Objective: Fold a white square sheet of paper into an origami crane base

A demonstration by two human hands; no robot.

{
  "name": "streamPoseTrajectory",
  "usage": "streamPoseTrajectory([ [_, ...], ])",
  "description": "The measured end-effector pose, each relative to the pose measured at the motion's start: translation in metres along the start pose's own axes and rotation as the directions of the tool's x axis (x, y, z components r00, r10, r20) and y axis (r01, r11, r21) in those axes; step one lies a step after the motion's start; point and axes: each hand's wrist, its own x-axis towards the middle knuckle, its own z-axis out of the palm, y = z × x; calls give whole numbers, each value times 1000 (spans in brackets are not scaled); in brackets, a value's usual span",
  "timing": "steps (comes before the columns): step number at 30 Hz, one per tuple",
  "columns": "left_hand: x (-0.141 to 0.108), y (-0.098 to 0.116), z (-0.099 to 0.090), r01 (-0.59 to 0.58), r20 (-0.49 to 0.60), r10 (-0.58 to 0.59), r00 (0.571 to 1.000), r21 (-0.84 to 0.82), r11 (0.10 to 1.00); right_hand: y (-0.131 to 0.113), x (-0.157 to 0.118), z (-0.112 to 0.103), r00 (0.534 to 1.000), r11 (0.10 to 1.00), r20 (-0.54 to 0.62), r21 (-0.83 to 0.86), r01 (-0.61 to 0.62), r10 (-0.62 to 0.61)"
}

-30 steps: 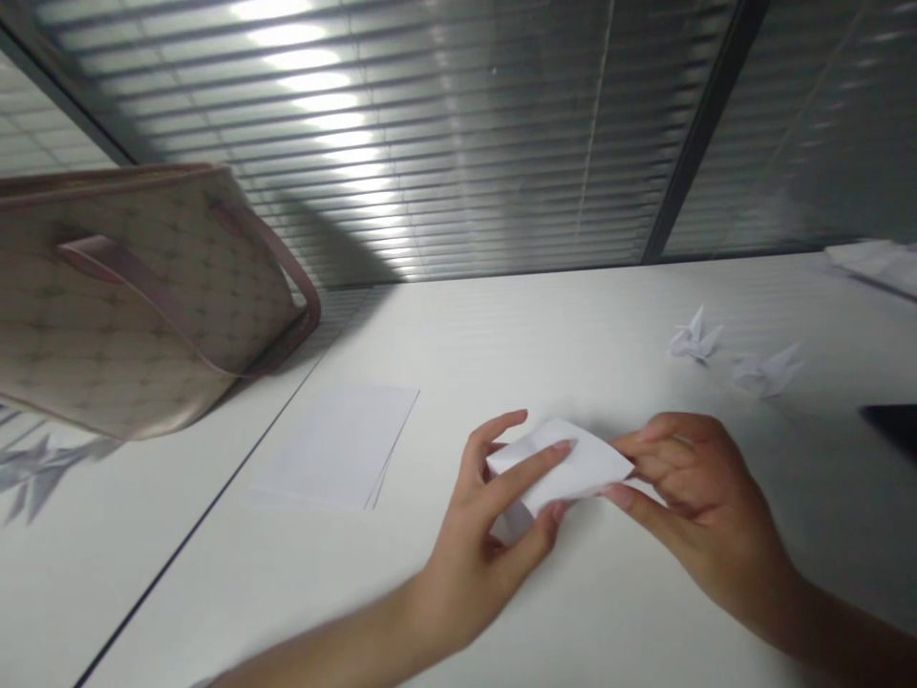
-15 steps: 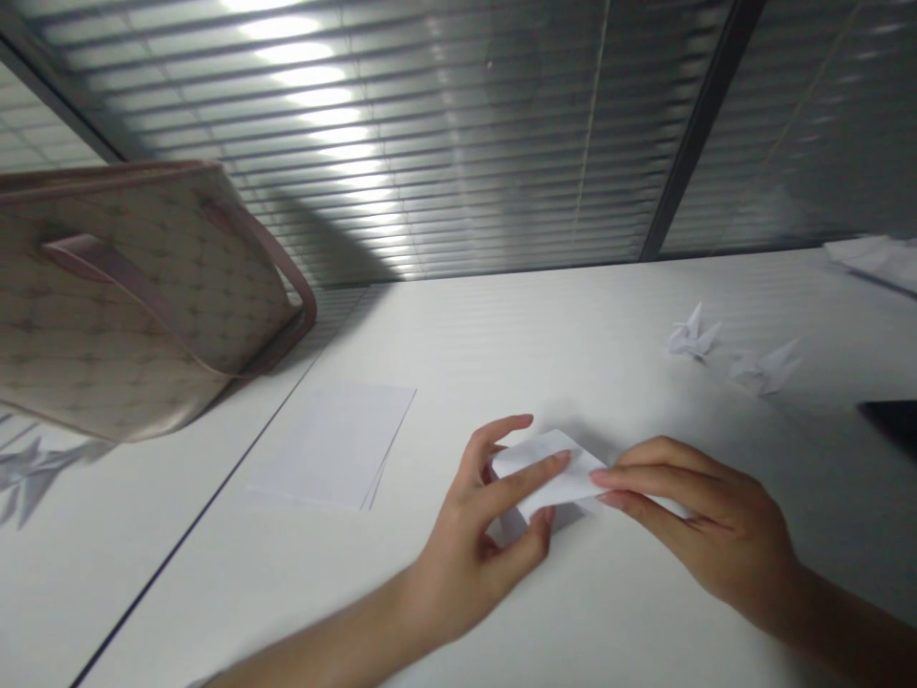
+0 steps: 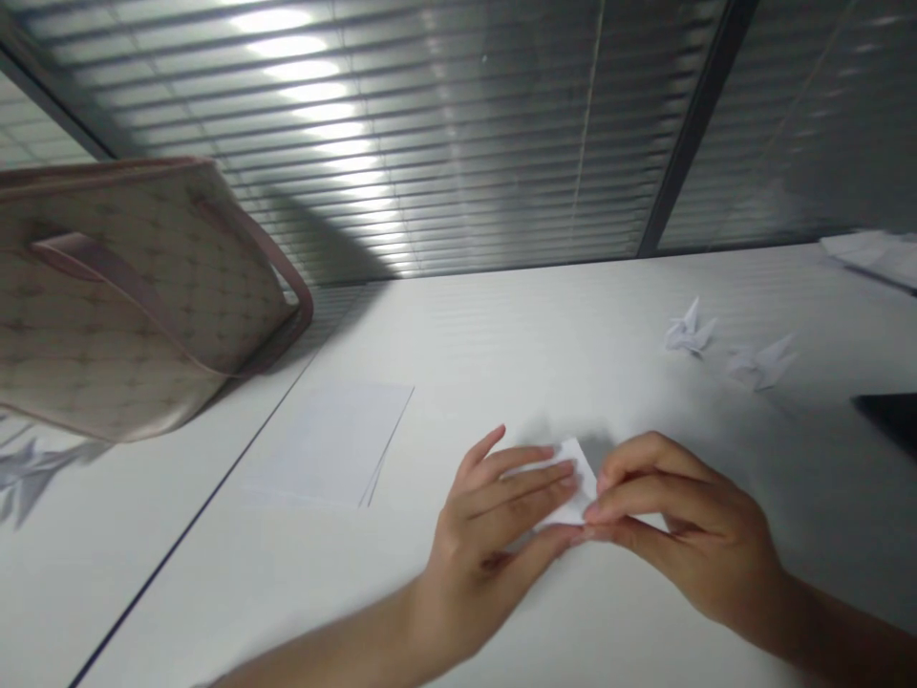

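Note:
A small folded piece of white paper (image 3: 574, 483) sits between my two hands, low over the white table (image 3: 573, 334), and most of it is hidden by my fingers. My left hand (image 3: 494, 535) presses its fingers flat on the paper's left part. My right hand (image 3: 680, 526) pinches the right corner between thumb and fingertips. Beyond my right hand stand two folded paper cranes (image 3: 689, 330) (image 3: 760, 365). A flat stack of white paper sheets (image 3: 330, 444) lies to the left of my left hand.
A beige patterned handbag (image 3: 129, 296) with pinkish handles stands at the left. A dark object (image 3: 888, 419) lies at the right edge, and loose white paper (image 3: 866, 256) sits at the far right. Slatted window blinds (image 3: 401, 143) rise behind the table's far edge.
The paper is folded smaller and more of it is covered. My left fingers have closed flat over it, and my right hand has shifted its pinch onto the right corner.

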Motion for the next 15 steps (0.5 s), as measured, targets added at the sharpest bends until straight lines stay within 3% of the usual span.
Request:
streamPoseTrajectory([
  [6,3,7,-1,-12,-33,10,999,-67,998,-2,2,1,993,991,9,75,-115,115],
  [15,2,8,-2,-15,-44,14,999,-26,1000,-3,2,0,987,984,7,80,-161,161],
])
